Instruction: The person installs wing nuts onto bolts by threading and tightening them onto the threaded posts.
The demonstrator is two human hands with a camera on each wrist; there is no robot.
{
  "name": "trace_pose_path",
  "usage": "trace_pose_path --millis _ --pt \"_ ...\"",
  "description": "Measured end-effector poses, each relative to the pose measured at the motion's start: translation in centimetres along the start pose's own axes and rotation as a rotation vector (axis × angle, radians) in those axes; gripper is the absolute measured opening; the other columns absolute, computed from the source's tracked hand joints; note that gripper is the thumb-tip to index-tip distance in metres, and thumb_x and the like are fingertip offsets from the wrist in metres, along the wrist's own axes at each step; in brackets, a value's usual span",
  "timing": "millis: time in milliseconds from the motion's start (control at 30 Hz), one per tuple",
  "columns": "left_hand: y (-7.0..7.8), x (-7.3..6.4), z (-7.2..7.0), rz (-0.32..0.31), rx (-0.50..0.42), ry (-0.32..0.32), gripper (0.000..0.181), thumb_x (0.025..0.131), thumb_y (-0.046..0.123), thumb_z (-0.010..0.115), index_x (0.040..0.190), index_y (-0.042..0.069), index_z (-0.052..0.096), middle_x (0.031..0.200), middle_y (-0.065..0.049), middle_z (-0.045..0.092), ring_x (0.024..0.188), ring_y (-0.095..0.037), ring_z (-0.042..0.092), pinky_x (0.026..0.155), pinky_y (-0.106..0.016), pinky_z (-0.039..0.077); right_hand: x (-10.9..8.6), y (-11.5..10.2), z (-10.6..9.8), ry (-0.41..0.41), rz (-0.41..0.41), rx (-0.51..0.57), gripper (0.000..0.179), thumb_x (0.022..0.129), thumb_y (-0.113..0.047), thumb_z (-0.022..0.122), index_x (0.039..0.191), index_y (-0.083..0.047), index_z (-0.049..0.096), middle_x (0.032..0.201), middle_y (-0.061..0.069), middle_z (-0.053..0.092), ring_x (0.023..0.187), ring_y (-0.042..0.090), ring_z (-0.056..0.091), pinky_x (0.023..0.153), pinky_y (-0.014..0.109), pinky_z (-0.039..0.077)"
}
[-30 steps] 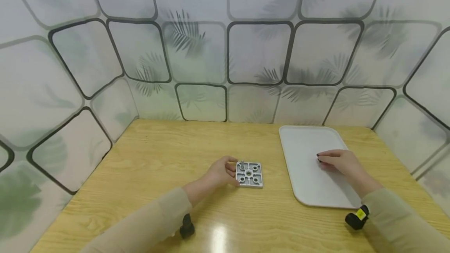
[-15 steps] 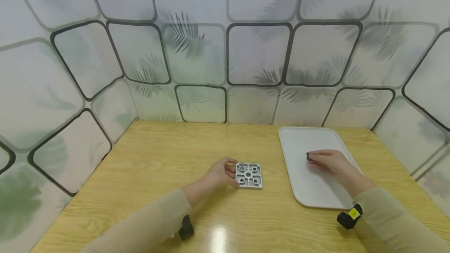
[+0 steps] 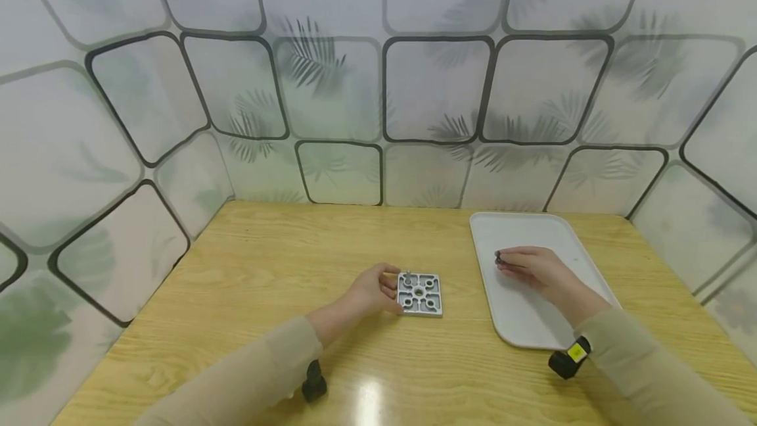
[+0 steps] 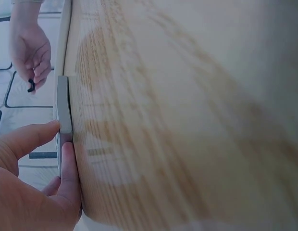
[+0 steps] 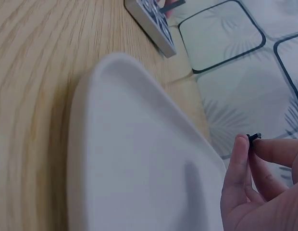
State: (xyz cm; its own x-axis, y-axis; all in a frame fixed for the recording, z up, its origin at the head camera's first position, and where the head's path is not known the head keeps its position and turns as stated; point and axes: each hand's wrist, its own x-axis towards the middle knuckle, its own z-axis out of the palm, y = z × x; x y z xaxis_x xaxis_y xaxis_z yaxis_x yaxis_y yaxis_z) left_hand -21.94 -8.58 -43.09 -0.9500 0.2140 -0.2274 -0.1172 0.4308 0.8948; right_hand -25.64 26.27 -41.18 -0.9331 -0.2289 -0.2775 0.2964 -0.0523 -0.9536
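A square grey metal plate (image 3: 418, 294) with a recessed, ribbed face and several round holes lies on the table. At its far left hole a short grey bolt (image 3: 408, 276) stands upright. My left hand (image 3: 371, 291) grips the plate's left edge, thumb at the near corner and fingers at the far side. Over the white tray (image 3: 535, 321), my right hand (image 3: 535, 268) pinches a small dark piece (image 5: 254, 137) between thumb and fingertips. It looks like a short bolt, though the fingers cover part of it. The left wrist view also shows this dark piece (image 4: 31, 85).
The tray lies to the right of the plate, with a strip of wooden table (image 3: 464, 301) between them. A patterned screen (image 3: 337, 169) encloses the table at the back and both sides. Each wrist carries a black camera, such as the right wrist camera (image 3: 569, 357).
My right hand has moved left across the tray, carrying the small dark piece toward the tray's left edge. The left hand and the plate have stayed in place.
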Motion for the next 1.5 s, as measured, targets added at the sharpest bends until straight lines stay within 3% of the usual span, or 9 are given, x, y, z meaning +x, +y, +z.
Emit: trace_pose_path --millis 467,633,833,1500 --pt "0.1 -0.1 -0.1 0.004 -0.012 -0.009 0.077 0.075 -0.012 0.087 0.145 0.002 0.059 0.115 -0.014 0.067 0.096 -0.020 0.065 0.086 -0.030 0.058 0.6 0.1 3.9 -0.038 -0.016 0.022 0.032 0.106 0.005 0.055 0.093 -0.013 0.078 0.087 -0.004 0.078 0.081 0.005 0.076 0.079 0.018 0.062" --pt "0.1 -0.1 -0.2 0.002 -0.010 -0.009 0.077 0.075 -0.012 0.087 0.145 0.002 0.059 0.116 -0.014 0.067 0.096 -0.020 0.066 0.086 -0.030 0.058 0.9 0.1 5.3 -0.037 -0.019 -0.011 0.019 0.105 0.004 0.057 0.112 0.003 0.075 0.086 -0.004 0.078 0.080 0.004 0.076 0.078 0.018 0.062" --pt "-0.1 -0.2 -0.1 0.010 -0.013 -0.014 0.077 0.075 -0.012 0.087 0.145 0.002 0.059 0.115 -0.014 0.068 0.095 -0.020 0.066 0.085 -0.029 0.058 1.4 0.3 7.4 -0.054 -0.012 -0.057 0.037 0.106 0.003 0.056 0.137 0.023 0.052 0.086 -0.003 0.077 0.079 0.004 0.075 0.077 0.017 0.061" --pt "0.2 -0.5 -0.2 0.020 -0.012 -0.017 0.077 0.074 -0.013 0.087 0.145 0.001 0.058 0.115 -0.015 0.069 0.096 -0.020 0.066 0.085 -0.030 0.059 2.8 1.7 11.3 -0.080 0.001 -0.126 0.038 0.104 0.003 0.058 0.136 0.024 0.054 0.092 -0.001 0.076 0.080 0.003 0.073 0.078 0.017 0.061"
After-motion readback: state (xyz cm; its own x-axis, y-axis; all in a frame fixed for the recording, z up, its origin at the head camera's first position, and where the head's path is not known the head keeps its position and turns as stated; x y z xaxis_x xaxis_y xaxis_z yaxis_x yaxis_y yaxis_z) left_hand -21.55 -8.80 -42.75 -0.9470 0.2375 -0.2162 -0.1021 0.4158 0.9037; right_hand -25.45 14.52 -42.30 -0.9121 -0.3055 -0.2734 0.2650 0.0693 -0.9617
